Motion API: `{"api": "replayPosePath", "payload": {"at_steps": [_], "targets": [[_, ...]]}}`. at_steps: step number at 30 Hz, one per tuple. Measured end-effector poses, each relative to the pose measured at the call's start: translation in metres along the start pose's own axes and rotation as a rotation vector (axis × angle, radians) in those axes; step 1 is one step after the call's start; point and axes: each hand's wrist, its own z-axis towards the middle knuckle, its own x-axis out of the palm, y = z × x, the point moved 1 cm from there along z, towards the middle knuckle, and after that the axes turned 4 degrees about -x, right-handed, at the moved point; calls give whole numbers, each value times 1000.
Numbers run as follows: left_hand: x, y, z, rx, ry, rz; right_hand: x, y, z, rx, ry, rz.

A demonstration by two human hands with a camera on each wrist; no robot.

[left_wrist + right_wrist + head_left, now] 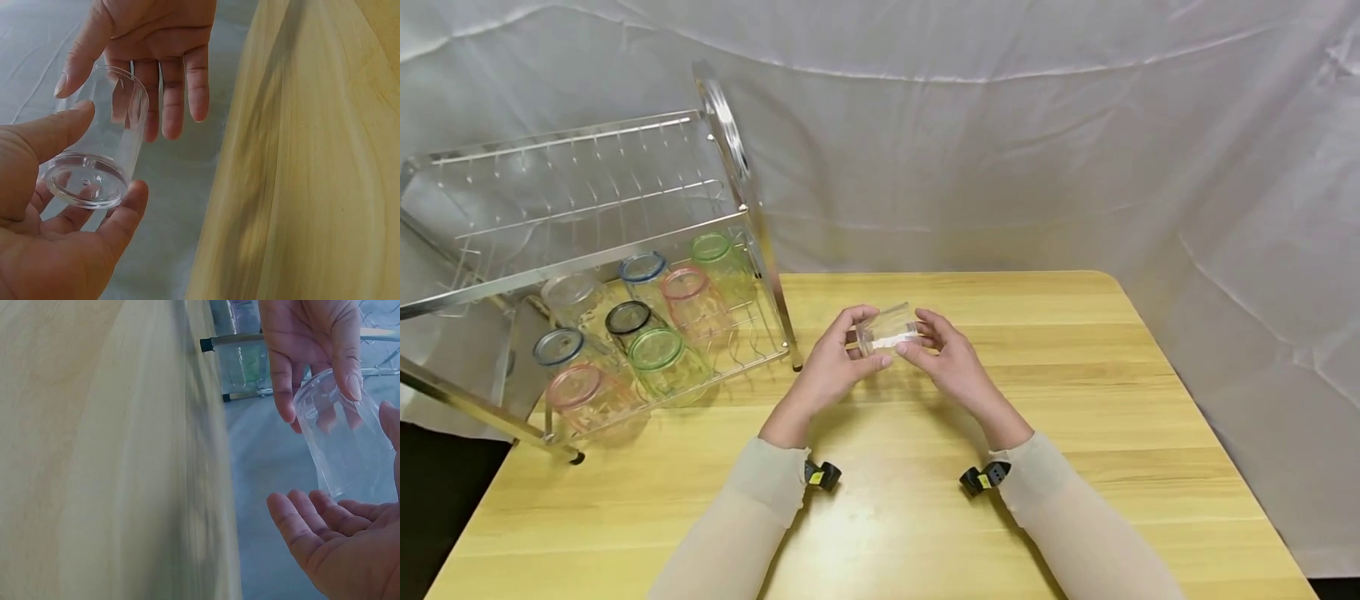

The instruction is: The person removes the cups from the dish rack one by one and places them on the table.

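Observation:
A clear, colourless cup (884, 327) is held on its side above the table, its base toward my left hand (829, 367) and its mouth toward my right. My left hand grips the cup near the base, thumb on the near side and fingers behind, as the left wrist view shows around the thick round bottom of the cup (86, 182). At the mouth end is my right hand (953, 367), with the thumb close along the cup wall. In the right wrist view the right hand (350, 544) has its fingers extended and spread beside the cup (350, 450).
A two-tier metal rack (775, 292) stands at the left of the wooden table (1075, 433). Its lower shelf holds several upside-down glasses with coloured rims, among them a green one (658, 358) and a pink one (580, 396). A pale curtain (970, 167) hangs behind the table.

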Motion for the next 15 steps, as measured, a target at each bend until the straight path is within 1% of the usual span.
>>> {"api": "replayPosePath", "payload": {"at_steps": [5,12,15], "targets": [[1,-1,2,7,11,-1,-1,-3,0,-8,15,57],[4,-2,5,15,57,36,-4,-3,1,-1,66,296],[6,-2,6,26,59,39,-6,-1,0,1,67,358]]}}
